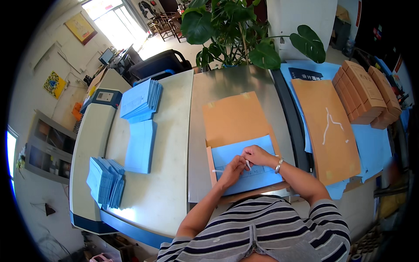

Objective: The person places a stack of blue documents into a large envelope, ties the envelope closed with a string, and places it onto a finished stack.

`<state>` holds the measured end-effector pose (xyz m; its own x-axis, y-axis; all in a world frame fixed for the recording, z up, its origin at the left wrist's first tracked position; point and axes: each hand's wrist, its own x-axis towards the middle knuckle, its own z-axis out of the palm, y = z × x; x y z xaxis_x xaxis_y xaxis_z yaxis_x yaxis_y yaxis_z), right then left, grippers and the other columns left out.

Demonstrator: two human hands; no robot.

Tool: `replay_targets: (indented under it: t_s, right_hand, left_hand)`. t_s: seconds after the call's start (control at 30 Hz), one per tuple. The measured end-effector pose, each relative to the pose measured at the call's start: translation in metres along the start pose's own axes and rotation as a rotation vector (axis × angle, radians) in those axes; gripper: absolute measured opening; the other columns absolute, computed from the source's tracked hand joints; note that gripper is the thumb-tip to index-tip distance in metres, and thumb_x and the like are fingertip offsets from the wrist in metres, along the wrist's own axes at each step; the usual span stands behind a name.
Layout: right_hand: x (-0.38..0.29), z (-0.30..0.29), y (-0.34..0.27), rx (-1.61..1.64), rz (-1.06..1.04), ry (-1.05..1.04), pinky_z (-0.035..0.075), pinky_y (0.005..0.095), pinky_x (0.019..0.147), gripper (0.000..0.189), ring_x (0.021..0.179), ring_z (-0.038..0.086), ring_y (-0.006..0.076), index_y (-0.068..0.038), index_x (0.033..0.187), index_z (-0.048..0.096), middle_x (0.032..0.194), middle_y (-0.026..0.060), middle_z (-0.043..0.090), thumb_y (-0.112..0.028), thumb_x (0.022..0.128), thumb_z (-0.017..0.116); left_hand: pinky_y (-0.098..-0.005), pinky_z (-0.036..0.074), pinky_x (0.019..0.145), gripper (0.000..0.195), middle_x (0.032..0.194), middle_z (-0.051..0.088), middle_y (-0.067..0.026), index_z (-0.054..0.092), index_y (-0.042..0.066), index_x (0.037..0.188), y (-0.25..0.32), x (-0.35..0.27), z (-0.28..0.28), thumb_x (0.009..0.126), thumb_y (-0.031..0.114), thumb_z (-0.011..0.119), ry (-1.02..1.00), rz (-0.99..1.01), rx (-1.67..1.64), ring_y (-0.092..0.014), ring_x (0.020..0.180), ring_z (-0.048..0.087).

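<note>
My left hand [233,170] and my right hand [258,155] meet over a blue paper folder [240,147]. Between their fingertips they pinch a white ribbon [248,165], whose exact form is partly hidden by the fingers. The blue folder bears a printed table and lies inside an opened brown cardboard file box [234,121]. The box's flap stretches away from me across the metal tabletop [199,177]. At its left side wall a piece of white ribbon [217,170] sticks out. A metal bracelet circles my right wrist.
Stacks of blue folders [140,98] [139,147] [104,183] lie on the pale machine bed [167,183] at left. To the right are flat brown cardboard sheets [322,131] with loose white ribbon pieces and piled brown file boxes [360,91]. A leafy plant [229,36] overhangs the far edge.
</note>
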<state>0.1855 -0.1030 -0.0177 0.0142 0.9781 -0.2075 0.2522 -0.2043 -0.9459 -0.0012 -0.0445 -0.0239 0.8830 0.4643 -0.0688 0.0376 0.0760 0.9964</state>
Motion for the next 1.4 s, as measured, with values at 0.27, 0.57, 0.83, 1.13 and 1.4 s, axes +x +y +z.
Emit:
replay_targets:
  t_s: [0.27, 0.57, 0.83, 1.13, 1.4]
  right_hand:
    - [0.007, 0.0, -0.022, 0.158, 0.03, -0.135, 0.049, 0.0249, 0.052, 0.026, 0.055, 0.063, 0.0138, 0.0, 0.085, 0.06, 0.068, 0.007, 0.065, -0.018, 0.101, 0.052]
    - [0.012, 0.0, -0.093, -0.408, -0.086, -0.342, 0.051, 0.0276, 0.05, 0.025, 0.052, 0.067, 0.0171, 0.0, 0.077, 0.06, 0.061, 0.0097, 0.065, -0.017, 0.095, 0.054]
    - [0.016, -0.001, -0.094, -0.474, -0.18, -0.371, 0.052, 0.0307, 0.048, 0.025, 0.051, 0.068, 0.0176, 0.0, 0.076, 0.062, 0.059, 0.0109, 0.067, -0.017, 0.093, 0.054]
    - [0.015, 0.01, -0.091, -0.504, -0.199, -0.295, 0.052, 0.0359, 0.05, 0.021, 0.046, 0.065, 0.0227, -0.005, 0.076, 0.066, 0.058, 0.0119, 0.066, -0.018, 0.086, 0.052]
    - [0.009, 0.008, -0.079, -0.134, -0.155, -0.186, 0.052, 0.0318, 0.06, 0.013, 0.062, 0.065, 0.02, -0.004, 0.084, 0.062, 0.068, 0.0079, 0.066, -0.017, 0.086, 0.066]
  left_hand:
    - [-0.0233, 0.047, 0.064, 0.023, 0.095, 0.071, -0.0135, 0.041, 0.007, 0.106, -0.001, 0.007, -0.009, 0.096, 0.008, 0.061, 0.085, -0.164, -0.17, -0.014, 0.075, 0.063]
    - [-0.0272, 0.051, 0.062, 0.017, 0.091, 0.072, -0.0146, 0.061, 0.001, 0.106, -0.005, 0.008, -0.021, 0.089, -0.001, 0.062, -0.061, -0.197, -0.352, -0.017, 0.072, 0.067]
    - [-0.0308, 0.054, 0.063, 0.017, 0.091, 0.072, -0.0171, 0.063, -0.002, 0.105, -0.003, 0.013, -0.012, 0.088, -0.003, 0.06, -0.011, -0.204, -0.33, -0.021, 0.076, 0.069]
    - [-0.0325, 0.056, 0.06, 0.016, 0.09, 0.071, -0.0175, 0.066, -0.003, 0.099, -0.015, 0.009, -0.016, 0.089, 0.006, 0.057, 0.018, -0.154, -0.393, -0.023, 0.077, 0.07]
    - [-0.0317, 0.057, 0.053, 0.013, 0.085, 0.07, -0.0151, 0.065, -0.003, 0.097, -0.007, 0.01, 0.003, 0.089, 0.005, 0.058, 0.371, -0.152, -0.376, -0.022, 0.066, 0.069]
